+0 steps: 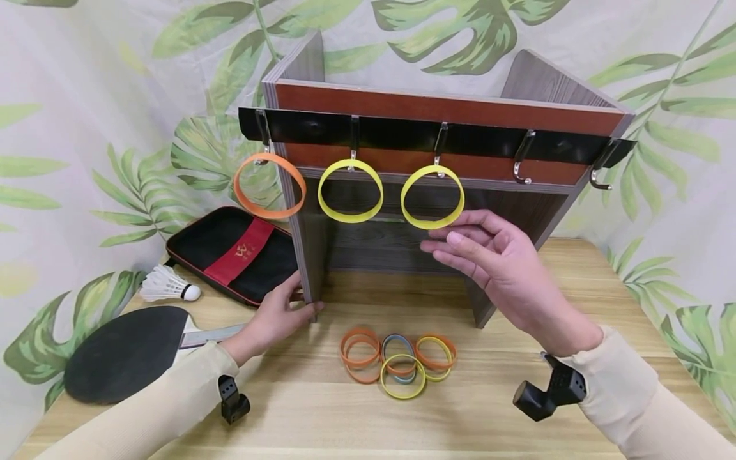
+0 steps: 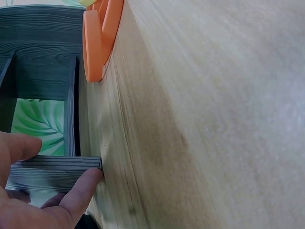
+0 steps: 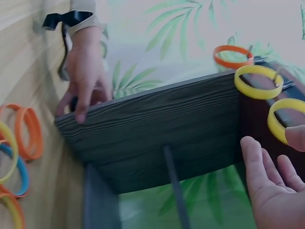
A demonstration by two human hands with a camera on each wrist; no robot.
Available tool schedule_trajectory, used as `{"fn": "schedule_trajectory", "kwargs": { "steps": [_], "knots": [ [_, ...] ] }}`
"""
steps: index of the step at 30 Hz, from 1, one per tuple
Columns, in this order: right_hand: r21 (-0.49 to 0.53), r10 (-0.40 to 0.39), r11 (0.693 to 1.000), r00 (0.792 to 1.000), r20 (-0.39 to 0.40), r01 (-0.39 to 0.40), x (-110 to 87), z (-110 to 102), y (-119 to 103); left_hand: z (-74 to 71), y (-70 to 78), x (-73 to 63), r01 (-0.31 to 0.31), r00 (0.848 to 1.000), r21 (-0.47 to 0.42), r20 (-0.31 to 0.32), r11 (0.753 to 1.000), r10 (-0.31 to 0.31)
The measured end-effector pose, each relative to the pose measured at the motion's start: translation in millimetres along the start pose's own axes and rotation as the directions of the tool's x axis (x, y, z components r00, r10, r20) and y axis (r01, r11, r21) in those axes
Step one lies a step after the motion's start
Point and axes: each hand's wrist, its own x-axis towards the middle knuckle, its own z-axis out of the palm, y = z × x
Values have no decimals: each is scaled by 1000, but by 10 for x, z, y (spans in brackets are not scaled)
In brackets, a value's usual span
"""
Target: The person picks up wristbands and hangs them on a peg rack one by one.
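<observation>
Left hand [image 1: 276, 319] pinching the left side panel [image 1: 309, 243]! Right hand [image 1: 500, 262], loosely spread, right by the farther-right hanging yellow band [image 1: 431, 225]!

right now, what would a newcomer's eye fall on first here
Probably the orange wristband and two yellow wristbands hanging from the three leftmost hooks of the black rail, with the right hand beside the third. Below, more wristbands cluster on the tabletop, while the left hand grips the left side panel.
</observation>
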Motion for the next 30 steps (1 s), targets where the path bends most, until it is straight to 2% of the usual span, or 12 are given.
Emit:
{"fn": "schedule_trajectory", "kwargs": {
  "steps": [3, 5, 10, 13, 18, 23, 30],
  "knots": [
    [-94, 57, 994, 998, 18, -55, 7, -48, 148, -1, -4, -7, 11, 1000, 6, -1, 1000, -11],
    [-197, 102, 976, 994, 42, -92, 10, -93, 273, 1, -5, -8, 13, 1000, 9, -1, 1000, -13],
    [-451, 233, 880, 963, 136, -149, -8, -204, 623, 4, -10, 1, 5, 1000, 6, -3, 1000, -5],
    [-560, 284, 819, 937, 203, -127, -32, -247, 833, 3, -15, 5, 2, 1000, -2, -4, 1000, -2],
    [-661, 312, 749, 904, 292, -44, -73, -283, 1107, -2, -11, 11, 4, 1000, -8, -5, 1000, -4],
    [-719, 319, 695, 891, 322, 11, -115, -254, 1246, -8, 0, 12, 18, 1000, -5, 3, 1000, -18],
    [-786, 338, 613, 871, 357, 84, -111, -189, 1307, -3, 2, 6, 38, 999, -21, 11, 999, -38]
  ]
}}
